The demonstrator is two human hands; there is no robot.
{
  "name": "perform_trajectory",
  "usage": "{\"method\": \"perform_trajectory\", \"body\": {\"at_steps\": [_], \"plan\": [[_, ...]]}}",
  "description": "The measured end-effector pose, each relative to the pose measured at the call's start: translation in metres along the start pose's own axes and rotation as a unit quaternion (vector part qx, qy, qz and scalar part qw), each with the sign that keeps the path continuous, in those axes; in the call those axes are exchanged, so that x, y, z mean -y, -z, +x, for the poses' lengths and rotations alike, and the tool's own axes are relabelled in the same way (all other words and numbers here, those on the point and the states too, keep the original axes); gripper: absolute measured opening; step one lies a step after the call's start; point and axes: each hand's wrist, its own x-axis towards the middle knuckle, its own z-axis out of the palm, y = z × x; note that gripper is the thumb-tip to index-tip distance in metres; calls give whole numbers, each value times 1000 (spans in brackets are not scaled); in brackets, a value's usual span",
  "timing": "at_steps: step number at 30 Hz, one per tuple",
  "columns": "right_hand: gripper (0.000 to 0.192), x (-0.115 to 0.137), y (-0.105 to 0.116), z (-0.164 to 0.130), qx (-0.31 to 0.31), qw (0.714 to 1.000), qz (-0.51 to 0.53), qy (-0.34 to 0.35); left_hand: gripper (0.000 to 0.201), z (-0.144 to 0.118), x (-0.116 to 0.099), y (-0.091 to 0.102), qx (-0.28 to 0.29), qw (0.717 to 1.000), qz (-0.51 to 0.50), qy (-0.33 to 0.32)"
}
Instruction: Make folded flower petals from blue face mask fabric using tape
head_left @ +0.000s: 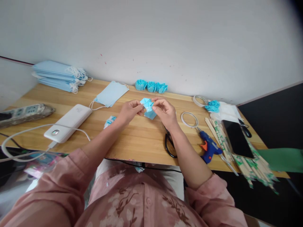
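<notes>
Both hands are pinched on the same folded blue paper piece (pixel 148 107) above the table (pixel 132 138). Left hand (pixel 129 112) grips its left edge, right hand (pixel 164 111) its right, fingers closed tight.

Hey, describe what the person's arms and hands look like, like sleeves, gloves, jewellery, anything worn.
Both hands are bare: the left hand and right hand show no gloves, and no rings or watch can be made out. The forearms are uncovered. Dusty pink sleeves are pushed up to about the elbows, part of a pink shirt with a darker floral print and buttons down the front.
</notes>
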Motion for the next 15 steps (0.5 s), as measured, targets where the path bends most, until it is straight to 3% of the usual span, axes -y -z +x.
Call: {"method": "perform_trajectory", "body": {"at_steps": [15], "plan": [[18, 10, 4, -2, 36, 994, -103, 27, 24, -5, -6, 0, 51, 999, 3, -6]]}}
